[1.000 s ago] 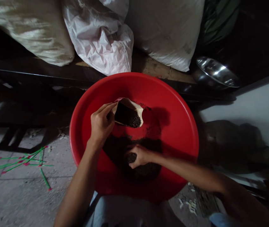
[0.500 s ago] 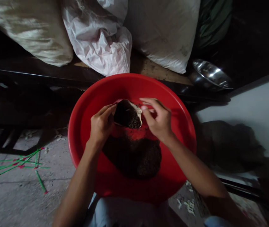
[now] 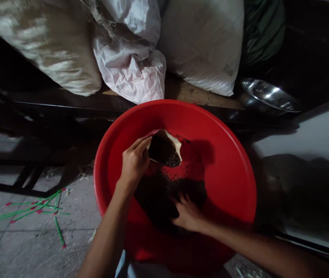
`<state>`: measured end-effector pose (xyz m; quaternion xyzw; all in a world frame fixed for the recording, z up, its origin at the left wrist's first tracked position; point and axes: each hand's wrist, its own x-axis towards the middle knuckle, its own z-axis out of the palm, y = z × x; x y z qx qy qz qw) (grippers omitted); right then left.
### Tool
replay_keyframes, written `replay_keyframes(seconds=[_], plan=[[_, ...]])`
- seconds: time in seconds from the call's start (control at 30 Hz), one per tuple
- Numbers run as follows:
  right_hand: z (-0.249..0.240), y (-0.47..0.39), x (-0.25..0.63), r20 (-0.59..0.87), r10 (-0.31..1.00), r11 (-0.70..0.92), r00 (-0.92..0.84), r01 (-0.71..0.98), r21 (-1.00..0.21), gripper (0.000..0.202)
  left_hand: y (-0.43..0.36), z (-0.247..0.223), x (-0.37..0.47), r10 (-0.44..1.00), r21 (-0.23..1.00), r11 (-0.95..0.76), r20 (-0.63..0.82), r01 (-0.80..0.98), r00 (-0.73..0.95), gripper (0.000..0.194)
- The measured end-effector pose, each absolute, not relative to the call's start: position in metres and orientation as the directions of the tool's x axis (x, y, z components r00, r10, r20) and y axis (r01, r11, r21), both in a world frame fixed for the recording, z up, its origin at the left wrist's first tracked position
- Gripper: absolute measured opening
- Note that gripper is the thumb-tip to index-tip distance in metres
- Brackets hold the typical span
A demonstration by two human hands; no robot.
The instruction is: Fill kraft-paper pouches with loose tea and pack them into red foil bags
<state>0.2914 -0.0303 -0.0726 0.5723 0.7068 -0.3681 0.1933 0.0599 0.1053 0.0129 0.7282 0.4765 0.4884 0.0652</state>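
Lowered right hand (image 3: 189, 216), splayed, meets grains (image 3: 160, 202); left hand (image 3: 135, 160) pinches bag (image 3: 176, 144) by left edge.

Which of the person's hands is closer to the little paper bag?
The left. The left hand grips the side of the paper bag, while the right hand is apart from it, down at the dark, loose heap.
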Motion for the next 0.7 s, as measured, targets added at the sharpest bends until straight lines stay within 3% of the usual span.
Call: replay_keyframes(seconds=[0.07, 0.23, 0.3, 0.4, 0.5, 0.63, 0.7], plan=[[-0.077, -0.028, 0.29, -0.654, 0.702, 0.079, -0.283, 0.943, -0.323, 0.07, 0.105, 0.013, 0.06, 0.76, 0.568, -0.536, 0.646, 0.625, 0.064, 0.039], [-0.067, -0.005, 0.303, -0.538, 0.758, 0.07, -0.369, 0.866, -0.496, 0.052, 0.105, 0.013, 0.06, 0.761, 0.572, -0.53, 0.647, 0.626, 0.052, 0.038], [-0.042, 0.008, 0.304, -0.361, 0.821, 0.129, -0.443, 0.759, -0.638, 0.04, 0.105, 0.012, 0.06, 0.759, 0.565, -0.529, 0.649, 0.633, 0.056, 0.039], [0.01, 0.03, 0.293, 0.049, 0.878, 0.331, -0.477, 0.529, -0.781, 0.029, 0.104, 0.01, 0.061, 0.773, 0.559, -0.511, 0.632, 0.653, 0.064, 0.04], [0.058, 0.057, 0.272, 0.367, 0.842, 0.531, -0.395, 0.487, -0.693, 0.03, 0.103, 0.01, 0.06, 0.785, 0.569, -0.513, 0.614, 0.643, 0.083, 0.038], [0.087, 0.092, 0.268, 0.443, 0.801, 0.599, -0.403, 0.554, -0.578, 0.033, 0.103, 0.013, 0.058, 0.78, 0.577, -0.534, 0.619, 0.618, 0.096, 0.033], [0.08, 0.104, 0.291, 0.504, 0.821, 0.548, -0.268, 0.619, -0.563, 0.026, 0.104, 0.015, 0.058, 0.77, 0.562, -0.523, 0.634, 0.641, 0.072, 0.031]])
